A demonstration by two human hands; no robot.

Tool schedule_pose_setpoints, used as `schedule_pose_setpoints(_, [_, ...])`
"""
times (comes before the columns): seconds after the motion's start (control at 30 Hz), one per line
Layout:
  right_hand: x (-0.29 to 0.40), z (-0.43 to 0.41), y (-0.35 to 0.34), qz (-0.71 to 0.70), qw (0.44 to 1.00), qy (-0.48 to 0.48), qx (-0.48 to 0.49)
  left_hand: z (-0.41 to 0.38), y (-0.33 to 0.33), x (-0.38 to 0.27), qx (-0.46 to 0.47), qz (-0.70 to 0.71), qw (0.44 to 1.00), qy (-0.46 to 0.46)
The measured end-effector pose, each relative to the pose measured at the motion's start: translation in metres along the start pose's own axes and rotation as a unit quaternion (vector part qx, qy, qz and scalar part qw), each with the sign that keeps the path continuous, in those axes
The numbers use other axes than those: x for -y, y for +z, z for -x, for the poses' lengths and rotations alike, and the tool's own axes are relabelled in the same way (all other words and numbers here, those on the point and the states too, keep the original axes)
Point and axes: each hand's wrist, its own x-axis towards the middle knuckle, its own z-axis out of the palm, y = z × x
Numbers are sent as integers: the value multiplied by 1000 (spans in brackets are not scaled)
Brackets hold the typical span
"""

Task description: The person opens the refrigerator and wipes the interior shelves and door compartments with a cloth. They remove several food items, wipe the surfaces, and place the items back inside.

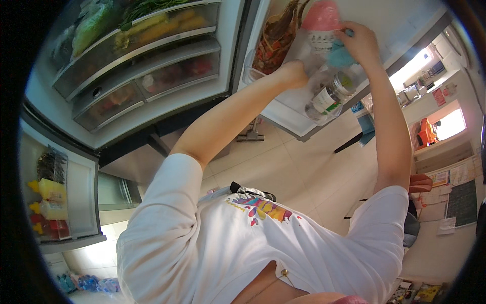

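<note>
My right hand [360,43] pinches a teal cloth [340,55] inside the open refrigerator door at the upper right. Against the cloth rests a pink and white plastic packet [321,22] bearing writing. My left hand [296,74] is bent inward at the door shelf [252,74]; its fingers are hidden, so what it touches cannot be told. Left of the packet, a bag of dried reddish-brown food [275,41] stands in the shelf. A glass jar [330,97] with a metal lid and a label leans near the shelf's outer end, below my right hand.
Clear fridge drawers [182,68] hold produce at the upper left. The other open door [79,190] carries yellow-capped containers [53,190]. A grey floor tool [250,135] lies on the tiled floor [265,163] beneath the right door. Papers [461,171] cover the wall at right.
</note>
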Motion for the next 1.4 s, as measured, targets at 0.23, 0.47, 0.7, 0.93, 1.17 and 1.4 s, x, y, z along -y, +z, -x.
schedule_pose_setpoints(0.23, [-8,42,-13,54,993,102,36,-6,-18,-27,-108,374,910,-141])
schedule_pose_setpoints(0.47, [2,58,-17,140,977,146,71,0,-11,-45,-302,252,914,-95])
schedule_pose_setpoints(0.7, [11,67,-55,169,975,144,25,-14,-22,-38,-191,384,903,39])
schedule_pose_setpoints(0.93, [4,79,-51,104,972,154,142,-37,-14,-43,-285,408,867,22])
schedule_pose_setpoints(1.17, [-37,101,-33,-138,962,149,184,-35,-27,-46,-251,323,910,-66])
schedule_pose_setpoints(1.4, [-32,114,-42,-244,938,200,143,-20,-28,-47,-326,315,868,-204])
